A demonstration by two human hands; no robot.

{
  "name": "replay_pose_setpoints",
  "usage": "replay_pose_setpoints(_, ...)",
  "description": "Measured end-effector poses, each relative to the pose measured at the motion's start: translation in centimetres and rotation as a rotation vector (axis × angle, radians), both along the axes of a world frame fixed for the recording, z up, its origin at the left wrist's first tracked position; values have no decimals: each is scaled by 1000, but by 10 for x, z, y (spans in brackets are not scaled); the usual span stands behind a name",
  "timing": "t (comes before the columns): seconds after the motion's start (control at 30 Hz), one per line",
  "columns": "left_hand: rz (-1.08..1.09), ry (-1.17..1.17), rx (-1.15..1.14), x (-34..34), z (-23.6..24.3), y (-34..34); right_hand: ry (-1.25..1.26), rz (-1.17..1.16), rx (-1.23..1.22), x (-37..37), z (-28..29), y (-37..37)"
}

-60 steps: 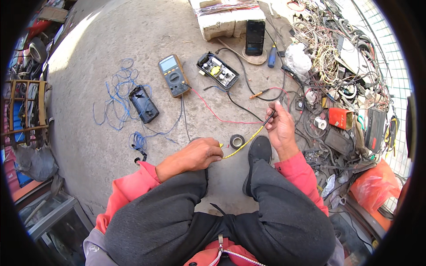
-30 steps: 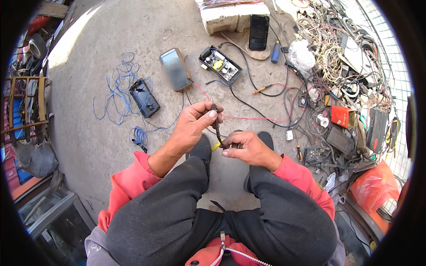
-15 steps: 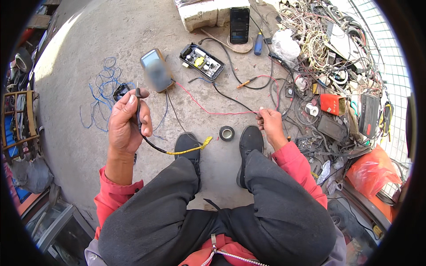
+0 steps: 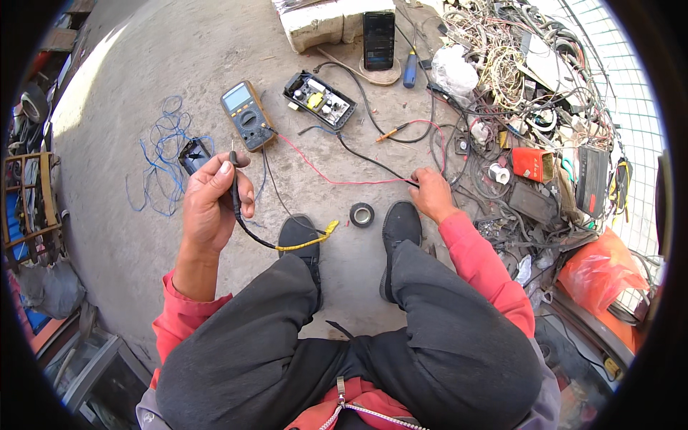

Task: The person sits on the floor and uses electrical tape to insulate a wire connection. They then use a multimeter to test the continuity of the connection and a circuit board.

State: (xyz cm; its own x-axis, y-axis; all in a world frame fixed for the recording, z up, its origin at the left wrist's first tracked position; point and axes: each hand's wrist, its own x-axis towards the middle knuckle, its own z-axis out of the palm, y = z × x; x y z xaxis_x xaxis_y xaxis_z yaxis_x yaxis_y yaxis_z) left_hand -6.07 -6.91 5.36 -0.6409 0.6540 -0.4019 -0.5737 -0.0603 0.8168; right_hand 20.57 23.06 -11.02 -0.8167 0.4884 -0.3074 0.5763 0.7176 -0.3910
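Note:
My left hand is closed around a black test probe, its thin metal tip pointing up. The probe's lead, wrapped in yellow tape, curves toward my left shoe. My right hand pinches the end of a black cable that runs from an opened black case with a circuit board. The fingertips hide the cable's end. A multimeter lies face up beyond my left hand. From it a red lead passes by my right fingers to an orange probe.
A roll of black tape lies between my shoes. Tangled blue wire and a black cover are at left. A phone and a blue-handled screwdriver are at the back. Heaped wires and scrap fill the right.
My right hand has turned more palm-down and sunk slightly, still on the cable. My left hand has shifted slightly down and right with the probe. The view has tilted a little.

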Motion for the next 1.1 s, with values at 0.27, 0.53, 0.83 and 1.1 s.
replay_pose_setpoints(0.27, -21, -32, 28, 3, -6, 1, 51, -41, 11, 11, -8, 4)
replay_pose_setpoints(0.53, -10, -19, -21, 5, -5, 4, 160, -332, -145, 5, -11, 49)
replay_pose_setpoints(0.83, -56, -44, -27, 12, -5, 10, 317, 227, 64, -82, -10, 52)
replay_pose_setpoints(1.1, -61, -86, -31, 17, -8, 8, 139, 330, 259, -89, -36, 36)
